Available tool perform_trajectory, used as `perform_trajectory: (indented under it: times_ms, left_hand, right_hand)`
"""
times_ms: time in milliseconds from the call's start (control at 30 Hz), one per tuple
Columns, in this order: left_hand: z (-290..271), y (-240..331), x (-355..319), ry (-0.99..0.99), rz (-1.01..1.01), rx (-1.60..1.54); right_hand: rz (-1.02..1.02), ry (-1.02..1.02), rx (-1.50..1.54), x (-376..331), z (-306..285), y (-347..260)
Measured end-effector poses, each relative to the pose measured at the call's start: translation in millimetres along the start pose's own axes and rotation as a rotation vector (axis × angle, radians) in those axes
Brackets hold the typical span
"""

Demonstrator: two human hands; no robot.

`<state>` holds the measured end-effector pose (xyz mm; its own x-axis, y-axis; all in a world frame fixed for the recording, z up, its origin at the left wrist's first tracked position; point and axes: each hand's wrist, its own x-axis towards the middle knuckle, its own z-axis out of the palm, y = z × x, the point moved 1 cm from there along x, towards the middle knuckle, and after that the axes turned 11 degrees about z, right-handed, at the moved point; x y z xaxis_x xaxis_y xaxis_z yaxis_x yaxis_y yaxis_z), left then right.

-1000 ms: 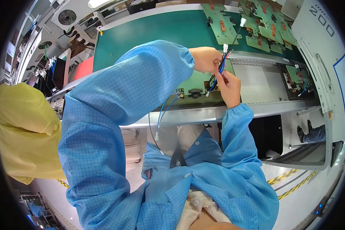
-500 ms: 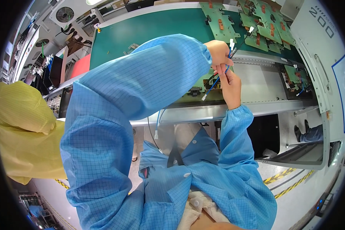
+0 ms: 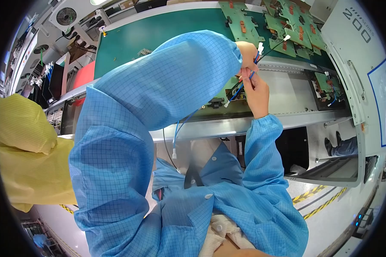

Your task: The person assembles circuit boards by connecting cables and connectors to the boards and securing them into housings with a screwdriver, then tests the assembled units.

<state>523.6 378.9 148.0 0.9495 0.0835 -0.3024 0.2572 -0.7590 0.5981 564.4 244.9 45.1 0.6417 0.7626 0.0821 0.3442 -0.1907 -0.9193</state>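
Above the conveyor, my left hand (image 3: 247,55) is closed around thin blue and black wires. Just below it, my right hand (image 3: 257,95) pinches the same wires (image 3: 251,75) between thumb and fingers; the hands nearly touch. White connectors (image 3: 260,47) stick up past my left hand, and a black wire (image 3: 272,50) runs out right to another white plug. A blue wire end (image 3: 234,95) slants down left over a green circuit board (image 3: 230,92), partly hidden by my hands and sleeve. More wires (image 3: 175,139) with white plugs dangle below my left sleeve.
Green boards (image 3: 294,30) lie piled on the green bench mat (image 3: 128,40). Another circuit board (image 3: 328,88) sits on the conveyor to the right, beside a white machine cabinet (image 3: 360,55). A person in yellow (image 3: 30,150) is close on my left. The metal rail (image 3: 218,130) runs in front of me.
The black wire's plug has swung right and slightly down. Both hands stay together on the wires, with only small shifts. The whole view has moved a little.
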Motion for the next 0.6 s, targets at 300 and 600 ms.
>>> perform_trajectory:
  times_ms: [300, 600]
  left_hand:
    - [1.0, -8.9, -37.7, 0.054, -0.076, -0.064]
    - [-11.0, -48.7, -34.4, 0.144, -0.152, 0.175]
  right_hand:
    - [-0.024, 0.053, -0.363, -18.6, 12.5, -33.3]
    - [-0.111, 0.026, -0.807, -15.6, 24.6, -69.6]
